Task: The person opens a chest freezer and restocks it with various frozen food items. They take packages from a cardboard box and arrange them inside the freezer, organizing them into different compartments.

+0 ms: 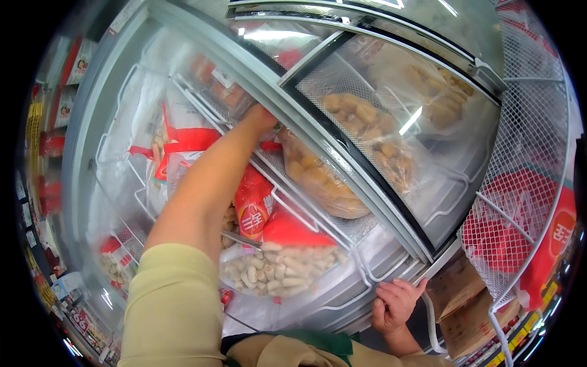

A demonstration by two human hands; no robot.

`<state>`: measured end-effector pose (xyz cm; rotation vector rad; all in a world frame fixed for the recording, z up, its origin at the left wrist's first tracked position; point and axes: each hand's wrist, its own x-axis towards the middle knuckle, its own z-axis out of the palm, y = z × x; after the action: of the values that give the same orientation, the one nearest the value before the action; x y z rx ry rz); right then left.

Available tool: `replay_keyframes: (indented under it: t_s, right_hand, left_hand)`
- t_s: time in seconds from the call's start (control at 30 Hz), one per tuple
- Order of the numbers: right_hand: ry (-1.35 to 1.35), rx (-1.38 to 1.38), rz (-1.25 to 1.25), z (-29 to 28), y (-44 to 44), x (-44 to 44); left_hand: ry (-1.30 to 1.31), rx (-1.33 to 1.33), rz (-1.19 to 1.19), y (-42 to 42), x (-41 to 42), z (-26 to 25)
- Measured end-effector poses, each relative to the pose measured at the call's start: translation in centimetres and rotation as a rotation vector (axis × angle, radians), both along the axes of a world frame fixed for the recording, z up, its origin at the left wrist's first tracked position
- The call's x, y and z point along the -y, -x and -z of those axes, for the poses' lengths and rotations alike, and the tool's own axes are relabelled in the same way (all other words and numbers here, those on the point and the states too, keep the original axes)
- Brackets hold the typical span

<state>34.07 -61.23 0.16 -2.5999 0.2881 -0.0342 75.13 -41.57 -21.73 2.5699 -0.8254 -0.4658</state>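
My left arm reaches across a chest freezer, and my left hand (262, 120) is partly hidden under the sliding lid's metal frame (339, 142). It is at a clear plastic pack of reddish food (224, 91) with a white label; whether it grips the pack is hidden. Beside that hand lies a clear bag of yellowish-brown pieces (316, 174). Below my forearm are a red printed bag (254, 202) and a bag of pale, finger-shaped pieces (284, 270). My right hand (396, 300) rests at the freezer's near rim by the lid corner, fingers curled.
White wire dividers (293, 206) split the freezer. More bagged yellowish-brown food (362, 114) lies under the glass lid. A white mesh basket (518, 220) with red packages stands at right, above cardboard boxes (477, 312). Store shelves (50, 183) line the left. Frost coats the inner wall (110, 183).
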Motion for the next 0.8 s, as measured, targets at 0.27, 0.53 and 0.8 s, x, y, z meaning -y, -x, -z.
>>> replay_keyframes:
  t_s: [0.27, 0.53, 0.8]
  right_hand:
    - [-0.041, 0.071, 0.074, 0.2, -0.4, -0.2]
    - [-0.061, 0.277, 0.032, 1.4, 0.9, 1.0]
    - [-0.121, 0.322, 0.134, -0.4, 2.3, 0.7]
  left_hand:
    - [0.029, 0.202, 0.015, 0.6, 0.9, -11.0]
    - [-0.246, 0.143, 0.41, -3.3, -1.0, -1.6]
    - [0.126, 0.049, 0.176, 9.8, -3.5, -15.9]
